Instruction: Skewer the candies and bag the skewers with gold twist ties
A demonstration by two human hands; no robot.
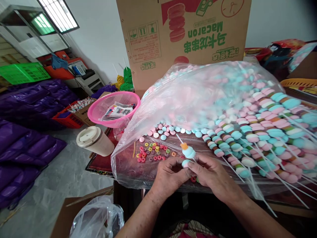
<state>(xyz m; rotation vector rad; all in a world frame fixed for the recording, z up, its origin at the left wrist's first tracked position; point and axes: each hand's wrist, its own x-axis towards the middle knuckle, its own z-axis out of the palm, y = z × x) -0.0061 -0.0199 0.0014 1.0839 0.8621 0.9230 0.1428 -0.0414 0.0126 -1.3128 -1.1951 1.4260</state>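
My left hand (170, 173) and my right hand (210, 172) meet at the table's near edge, fingers pinched together. Between them a white stick carries an orange ring and a light-blue marshmallow (189, 152). Just below it, a blue-and-pink marshmallow (186, 163) sits in my left fingertips, with my right thumb against it. My right fingers close round the stick's lower part, mostly hidden. Colourful candy rings (153, 150) lie ahead of my left hand. A heap of finished marshmallow skewers (269, 132) lies to the right.
A big clear plastic bag (193, 89) of pink and blue marshmallows spreads over the table before a cardboard box (148, 43). At left stand a pink basket (92, 110) with packets and a lidded white cup (104, 143). An open carton with plastic bag (99, 215) sits below.
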